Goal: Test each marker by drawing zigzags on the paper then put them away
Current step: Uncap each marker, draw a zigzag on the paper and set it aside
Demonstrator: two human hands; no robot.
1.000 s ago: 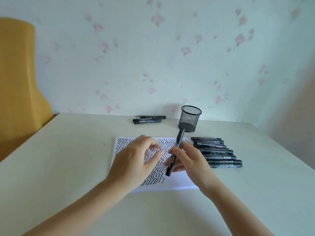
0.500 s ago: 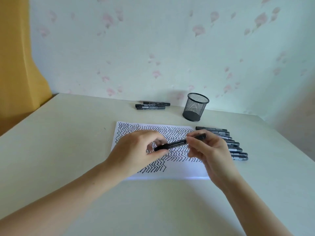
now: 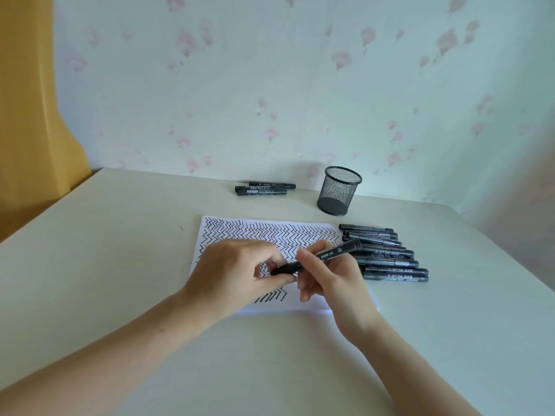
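A black marker (image 3: 327, 253) lies almost level above the paper, held by both hands. My right hand (image 3: 330, 277) grips its barrel near the middle. My left hand (image 3: 237, 271) pinches its cap end at the left. Under them lies a white paper (image 3: 270, 232) covered with black zigzag rows. A row of several black markers (image 3: 387, 256) lies right of the paper. Three more black markers (image 3: 264, 188) lie at the back near the wall. A black mesh pen cup (image 3: 339, 190) stands upright and empty behind the paper.
The pale table (image 3: 120, 250) runs to the flowered wall at the back. Its left edge slants past a yellow curtain (image 3: 27, 115). The table's right edge falls off beyond the marker row.
The marker has swung from upright to nearly level, and my left hand has taken hold of its cap end. The view has tipped down a little.
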